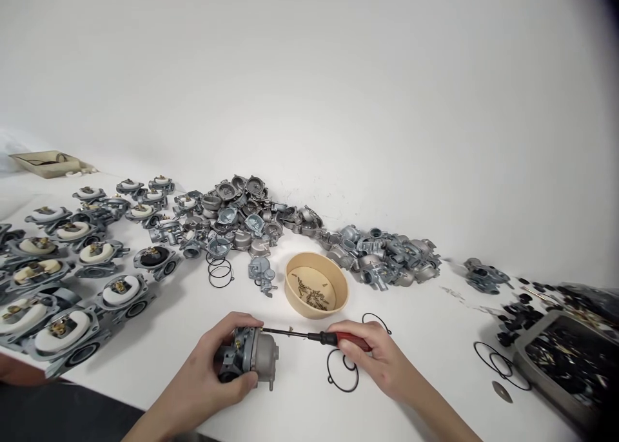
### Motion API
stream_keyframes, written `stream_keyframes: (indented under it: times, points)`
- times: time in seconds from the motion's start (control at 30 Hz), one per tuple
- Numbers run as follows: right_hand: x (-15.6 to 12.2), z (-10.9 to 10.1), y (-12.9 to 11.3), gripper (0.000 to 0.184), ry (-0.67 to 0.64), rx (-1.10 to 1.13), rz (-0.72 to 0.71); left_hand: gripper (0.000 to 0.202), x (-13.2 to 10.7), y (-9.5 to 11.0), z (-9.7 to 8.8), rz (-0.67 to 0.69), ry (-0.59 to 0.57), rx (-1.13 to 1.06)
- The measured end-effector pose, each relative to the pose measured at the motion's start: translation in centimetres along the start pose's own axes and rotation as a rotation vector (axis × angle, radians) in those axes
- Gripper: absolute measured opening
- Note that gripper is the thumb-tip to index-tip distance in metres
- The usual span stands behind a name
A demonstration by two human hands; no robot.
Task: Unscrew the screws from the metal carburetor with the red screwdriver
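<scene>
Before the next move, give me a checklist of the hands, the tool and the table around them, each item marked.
1. Left hand gripping the carburetor: ok.
2. Right hand around the red handle of the screwdriver: ok.
3. Screwdriver tip at the brass-coloured screw on the carburetor's upper edge: ok.
4. Tip fully seated in the screw head: cannot tell, too small.
5. Loose screws inside the yellow bowl: ok.
6. Table beside the right hand free of black rings: not ok.

The single view looks forward and down from head height over the desk (159,329), with the left hand (207,372) and right hand (376,357) near at lower centre, the wall (309,87) filling the upper half.
</scene>
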State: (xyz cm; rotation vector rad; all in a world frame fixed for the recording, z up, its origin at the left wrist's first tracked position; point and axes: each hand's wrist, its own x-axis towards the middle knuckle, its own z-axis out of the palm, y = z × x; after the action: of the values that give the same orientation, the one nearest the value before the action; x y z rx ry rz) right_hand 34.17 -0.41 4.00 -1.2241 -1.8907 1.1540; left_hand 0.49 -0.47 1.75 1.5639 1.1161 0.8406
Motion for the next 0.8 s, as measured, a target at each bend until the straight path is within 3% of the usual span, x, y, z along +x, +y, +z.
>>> stream_keyframes:
  times: [0.23,0.37,0.5,0.7,0.8]
  points:
    - [-0.4,-1.1,0.2,0.033,0.155,0.040,-0.011,0.056,-0.1,0.9,0.1,0.075,-0.110,-0.011]
    - [-0.6,-1.7,-0.2,0.029,0.360,0.084,-0.018,0.062,-0.1,0.8,0.1,0.038,-0.108,-0.017]
    - [-0.5,-1.7,-0.9,0.028,0.538,0.091,-0.056,0.074,-0.3,0.3,0.2,0.100,-0.115,0.121]
    - [-0.4,-1.5,-0.4,0.027,0.541,0.032,-0.057,0.076,-0.8,-0.1,0.8,0.212,-0.101,0.270]
    - [-0.4,-1.5,0.1,0.027,0.508,0.023,-0.044,0.078,-0.8,0.0,0.9,0.139,-0.063,0.220]
